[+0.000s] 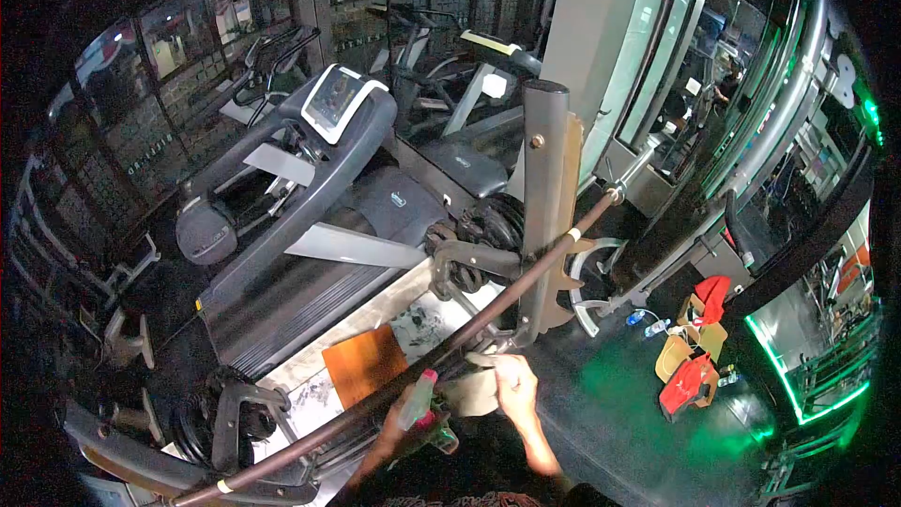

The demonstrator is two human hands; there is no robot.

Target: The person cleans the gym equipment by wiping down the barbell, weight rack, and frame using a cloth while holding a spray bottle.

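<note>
Holding at 6 o'clock: left hand [390,430] is gripping the bottle [417,402], fingers wrapped; right hand [515,387] is clasping the cloth [472,394] at the bottle's 3 o'clock. Bar [516,287] is slanting toward 2 o'clock.

Dim | fisheye warp, blk corners | grn LED strip [774,371] glow | grainy

The left hand [394,427] holds a bottle [417,402]. The right hand [516,387] holds a cloth [472,394]. A long brown bar [507,300] slants just past both hands. A treadmill [392,207] stands beyond it. Red things [690,385] sit on the floor [587,404], near its right edge.
</note>
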